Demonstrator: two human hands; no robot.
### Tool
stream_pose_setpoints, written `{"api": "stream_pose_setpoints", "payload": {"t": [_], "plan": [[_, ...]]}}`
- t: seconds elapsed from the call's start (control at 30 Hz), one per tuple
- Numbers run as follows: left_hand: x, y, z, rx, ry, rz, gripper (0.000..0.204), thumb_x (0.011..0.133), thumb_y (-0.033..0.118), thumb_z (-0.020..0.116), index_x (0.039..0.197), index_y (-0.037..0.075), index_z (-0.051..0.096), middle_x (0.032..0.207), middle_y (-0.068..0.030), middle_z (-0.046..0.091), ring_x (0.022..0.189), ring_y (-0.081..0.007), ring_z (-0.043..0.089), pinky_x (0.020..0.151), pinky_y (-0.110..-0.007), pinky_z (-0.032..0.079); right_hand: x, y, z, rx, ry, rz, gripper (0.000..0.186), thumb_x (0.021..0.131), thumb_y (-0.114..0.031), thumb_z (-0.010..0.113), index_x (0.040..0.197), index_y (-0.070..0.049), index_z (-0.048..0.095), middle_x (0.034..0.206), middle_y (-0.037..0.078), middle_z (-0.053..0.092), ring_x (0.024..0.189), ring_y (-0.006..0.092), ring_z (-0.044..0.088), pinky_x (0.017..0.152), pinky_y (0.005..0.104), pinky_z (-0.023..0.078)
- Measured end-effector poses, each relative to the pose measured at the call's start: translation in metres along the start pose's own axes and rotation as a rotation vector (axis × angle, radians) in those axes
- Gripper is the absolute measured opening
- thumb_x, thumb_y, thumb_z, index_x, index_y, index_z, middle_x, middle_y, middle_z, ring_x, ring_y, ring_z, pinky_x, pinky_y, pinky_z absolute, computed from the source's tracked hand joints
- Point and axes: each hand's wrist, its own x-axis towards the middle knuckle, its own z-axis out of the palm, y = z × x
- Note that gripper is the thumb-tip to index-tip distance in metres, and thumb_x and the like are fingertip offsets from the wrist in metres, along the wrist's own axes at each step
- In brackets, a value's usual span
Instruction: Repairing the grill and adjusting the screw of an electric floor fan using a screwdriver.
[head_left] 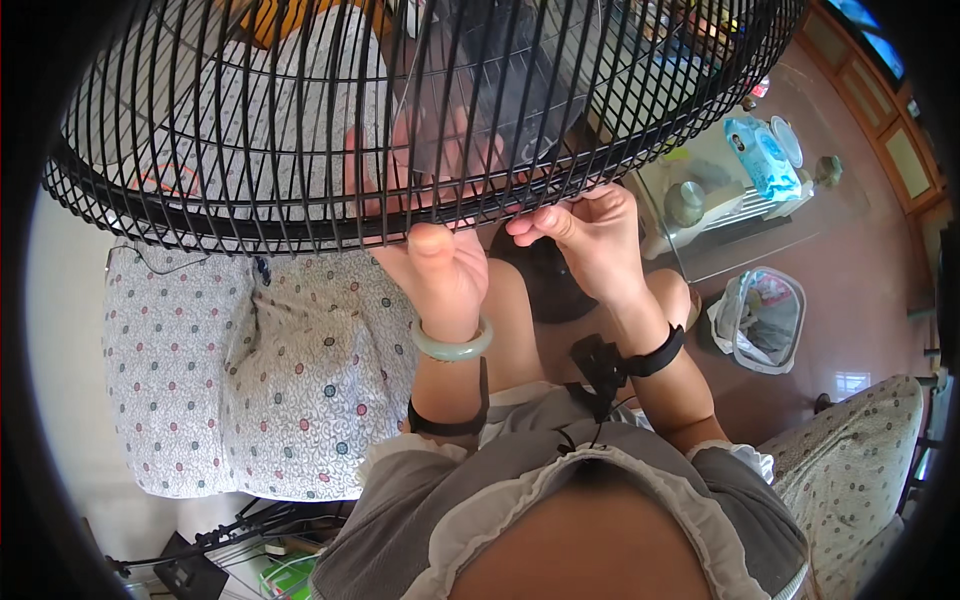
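Observation:
A large black wire fan grille [290, 150] spans the upper part of the view, its thick rim [350, 232] curving along the bottom. Through the wires shows a translucent dark fan blade [545, 110]. My left hand [450, 285] grips the rim: the thumb presses its near side, while the other fingers reach up behind the wires and are partly hidden. To its right, my right hand [608, 245] is closed at the lower edge of the rim, thumb and fingertips pinched together there. Whether a small clip sits between those fingertips cannot be made out.
A sofa with a patterned cover [290, 380] stands at the left. To the right are a glass table [720, 235] with a blue wipes pack [762, 160], a lined waste bin [795, 345] on the floor, and a covered chair [850, 460].

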Motion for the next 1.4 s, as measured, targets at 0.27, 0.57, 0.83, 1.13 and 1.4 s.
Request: {"api": "stream_pose_setpoints", "payload": {"t": [0.27,0.57,0.83,1.13,1.4], "plan": [[-0.001,-0.004,0.000,0.010,-0.014,0.045,0.088,0.069,0.021,0.069,0.133,0.007,0.011,0.134,-0.0152,0.023,0.119,-0.0367,0.032,0.094,-0.054,0.032,-0.004,-0.001,0.003,-0.079,-0.018,-0.009,0.016,0.081,-0.008,0.056,0.081,0.008,0.056,0.081,0.019,0.061,0.070,0.0242,0.063,0.063,0.0330,0.054],[-0.003,-0.002,0.005,0.276,-0.050,0.090,0.082,0.076,0.049,0.055,0.133,0.006,0.014,0.136,-0.0160,0.021,0.121,-0.0346,0.029,0.096,-0.052,0.031,-0.003,0.008,0.010,0.015,-0.029,-0.070,0.017,0.082,-0.010,0.056,0.082,0.007,0.057,0.081,0.017,0.061,0.070,0.0235,0.063,0.064,0.0325,0.053],[0.002,-0.002,-0.004,0.123,0.008,0.060,0.093,0.068,0.039,0.069,0.133,0.006,0.009,0.134,-0.0210,0.021,0.118,-0.0376,0.033,0.091,-0.052,0.036,0.003,0.000,0.000,0.008,-0.106,-0.010,0.016,0.081,-0.008,0.057,0.084,0.007,0.057,0.081,0.016,0.062,0.069,0.0217,0.062,0.064,0.0309,0.052],[-0.001,-0.006,-0.009,0.179,-0.082,0.075,0.075,0.079,0.050,0.050,0.133,0.010,0.019,0.137,-0.0126,0.022,0.123,-0.0313,0.027,0.098,-0.052,0.027,0.019,-0.059,-0.064,-0.132,0.163,-0.289,0.019,0.087,-0.016,0.048,0.095,0.001,0.051,0.083,0.009,0.058,0.081,0.0185,0.057,0.073,0.0349,0.049],[-0.006,-0.002,-0.012,0.170,0.008,0.050,0.077,0.077,0.052,0.050,0.133,0.008,0.020,0.135,-0.0096,0.026,0.122,-0.0280,0.029,0.098,-0.052,0.028,0.032,-0.070,-0.067,0.042,-0.001,-0.265,0.031,0.078,-0.020,0.062,0.101,-0.002,0.053,0.097,0.008,0.057,0.093,0.0204,0.054,0.084,0.0377,0.043]]}}
